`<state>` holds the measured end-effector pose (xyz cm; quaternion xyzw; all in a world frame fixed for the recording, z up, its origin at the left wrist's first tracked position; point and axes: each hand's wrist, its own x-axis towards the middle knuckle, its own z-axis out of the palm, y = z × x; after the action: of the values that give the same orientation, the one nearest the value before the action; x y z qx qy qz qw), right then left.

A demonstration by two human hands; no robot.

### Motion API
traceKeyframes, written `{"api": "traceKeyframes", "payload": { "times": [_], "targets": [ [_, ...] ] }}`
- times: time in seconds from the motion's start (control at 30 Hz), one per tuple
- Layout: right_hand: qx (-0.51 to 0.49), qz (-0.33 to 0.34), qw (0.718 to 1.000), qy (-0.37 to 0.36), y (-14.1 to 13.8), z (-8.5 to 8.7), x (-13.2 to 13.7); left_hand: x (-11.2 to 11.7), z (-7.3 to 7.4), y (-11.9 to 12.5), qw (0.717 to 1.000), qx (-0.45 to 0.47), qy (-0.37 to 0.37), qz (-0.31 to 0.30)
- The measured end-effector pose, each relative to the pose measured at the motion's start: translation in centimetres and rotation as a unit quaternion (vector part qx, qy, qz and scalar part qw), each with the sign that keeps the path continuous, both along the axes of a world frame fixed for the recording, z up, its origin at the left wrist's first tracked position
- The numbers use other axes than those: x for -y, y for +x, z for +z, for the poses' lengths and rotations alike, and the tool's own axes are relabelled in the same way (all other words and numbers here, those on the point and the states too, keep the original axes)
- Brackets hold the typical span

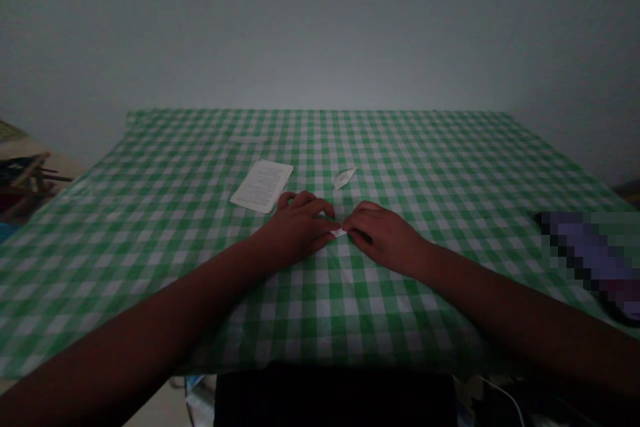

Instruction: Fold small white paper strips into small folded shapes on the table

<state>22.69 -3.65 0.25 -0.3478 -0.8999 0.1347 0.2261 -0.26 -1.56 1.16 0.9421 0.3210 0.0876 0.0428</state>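
My left hand (299, 227) and my right hand (383, 233) meet at the middle of a table covered in a green and white checked cloth (450, 167). Both hands have their fingers curled and pressed on a small white folded paper (339, 233), of which only a sliver shows between the fingertips. A sheet of printed paper (262, 185) lies just beyond my left hand. A small folded white paper piece (345, 177) lies beyond the gap between the hands.
A blurred-out dark object (595, 260) lies on the cloth at the right edge. A plain pale wall stands behind the table. Cluttered items (25, 173) sit off the table at the far left.
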Motion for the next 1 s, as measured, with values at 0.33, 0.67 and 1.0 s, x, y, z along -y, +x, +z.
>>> {"api": "traceKeyframes", "payload": {
  "times": [0.33, 0.67, 1.0],
  "targets": [
    [0.182, 0.063, 0.979, 0.067, 0.7, 1.5, 1.0, 0.7, 0.6, 0.4, 0.999, -0.016, 0.041, -0.003],
    [0.209, 0.06, 0.974, 0.064, 0.6, 2.1, 2.1, 0.2, -0.6, 0.8, 0.997, -0.007, 0.021, -0.071],
    [0.096, 0.057, 0.991, -0.074, 2.1, 3.3, 1.2, 0.5, -0.4, 0.7, 0.997, -0.033, 0.007, -0.063]
  ]
}}
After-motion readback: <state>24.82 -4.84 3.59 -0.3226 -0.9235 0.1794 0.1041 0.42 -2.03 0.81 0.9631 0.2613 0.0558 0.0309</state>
